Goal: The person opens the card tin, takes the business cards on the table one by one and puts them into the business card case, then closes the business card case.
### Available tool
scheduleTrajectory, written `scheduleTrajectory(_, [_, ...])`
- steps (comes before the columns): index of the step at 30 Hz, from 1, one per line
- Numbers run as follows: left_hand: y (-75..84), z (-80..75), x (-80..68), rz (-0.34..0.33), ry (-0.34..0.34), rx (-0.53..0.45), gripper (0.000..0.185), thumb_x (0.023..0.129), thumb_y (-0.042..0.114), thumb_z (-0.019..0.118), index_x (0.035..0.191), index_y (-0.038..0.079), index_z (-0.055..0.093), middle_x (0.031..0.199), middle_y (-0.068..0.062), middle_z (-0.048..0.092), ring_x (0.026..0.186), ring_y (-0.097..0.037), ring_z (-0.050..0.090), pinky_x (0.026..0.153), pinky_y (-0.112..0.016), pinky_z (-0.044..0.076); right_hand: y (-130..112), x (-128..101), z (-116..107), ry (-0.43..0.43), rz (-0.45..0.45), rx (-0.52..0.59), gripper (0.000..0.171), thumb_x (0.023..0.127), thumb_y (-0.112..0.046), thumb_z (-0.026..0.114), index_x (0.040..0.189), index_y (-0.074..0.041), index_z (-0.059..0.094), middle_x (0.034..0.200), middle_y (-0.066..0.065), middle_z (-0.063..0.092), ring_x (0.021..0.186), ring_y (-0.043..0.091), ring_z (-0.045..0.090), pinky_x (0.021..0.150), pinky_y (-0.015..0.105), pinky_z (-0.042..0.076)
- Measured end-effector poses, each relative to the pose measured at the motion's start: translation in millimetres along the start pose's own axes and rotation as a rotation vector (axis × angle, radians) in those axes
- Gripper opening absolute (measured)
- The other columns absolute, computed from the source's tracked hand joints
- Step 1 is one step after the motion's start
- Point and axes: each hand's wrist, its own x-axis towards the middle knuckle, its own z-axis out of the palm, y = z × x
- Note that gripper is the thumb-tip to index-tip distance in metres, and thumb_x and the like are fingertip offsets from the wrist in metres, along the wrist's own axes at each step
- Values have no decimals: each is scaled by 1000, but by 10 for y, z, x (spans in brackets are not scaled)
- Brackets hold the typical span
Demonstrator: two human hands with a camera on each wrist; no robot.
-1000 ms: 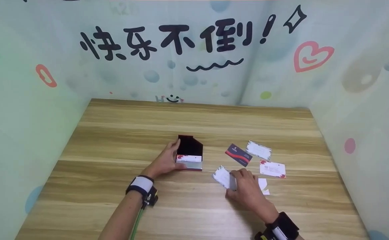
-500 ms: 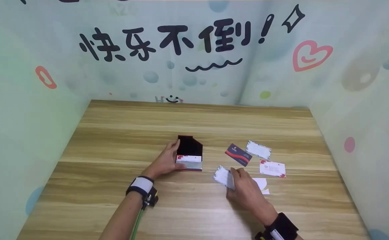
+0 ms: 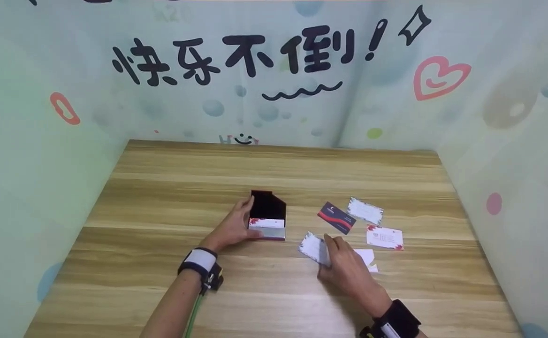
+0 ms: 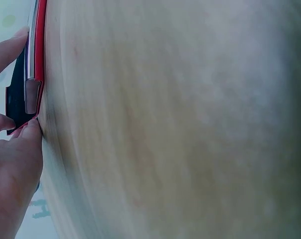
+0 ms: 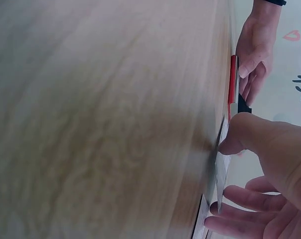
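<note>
Head view: left hand clamps the open card case steady, while right hand pinches a business card, fingers curled, lifting its edge.

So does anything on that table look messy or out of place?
Only mildly: several cards lie scattered at different angles on the table right of the open card case. Nothing looks damaged or spilled.

Wooden table between pale, cartoon-painted walls with black lettering.
</note>
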Motion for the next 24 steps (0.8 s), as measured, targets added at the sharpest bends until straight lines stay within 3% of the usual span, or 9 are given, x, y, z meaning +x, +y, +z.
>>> scheduleTrajectory(9, [-26,20,17,33,18,-27,113,74,26,89,157,-2,17,158,-31,23,148,-45,29,124,-48,27,-4,18,6,11,-8,-28,73,67,-10,80,131,13,55,101,20,64,85,30,63,72,42,58])
scheduleTrajectory(24, [-27,24,-8,-6,17,-29,112,75,28,88,159,6,17,162,-27,20,149,-43,27,125,-46,26,-48,118,4,-27,22,20,78,70,-11,81,138,10,50,108,24,64,92,32,66,81,43,61])
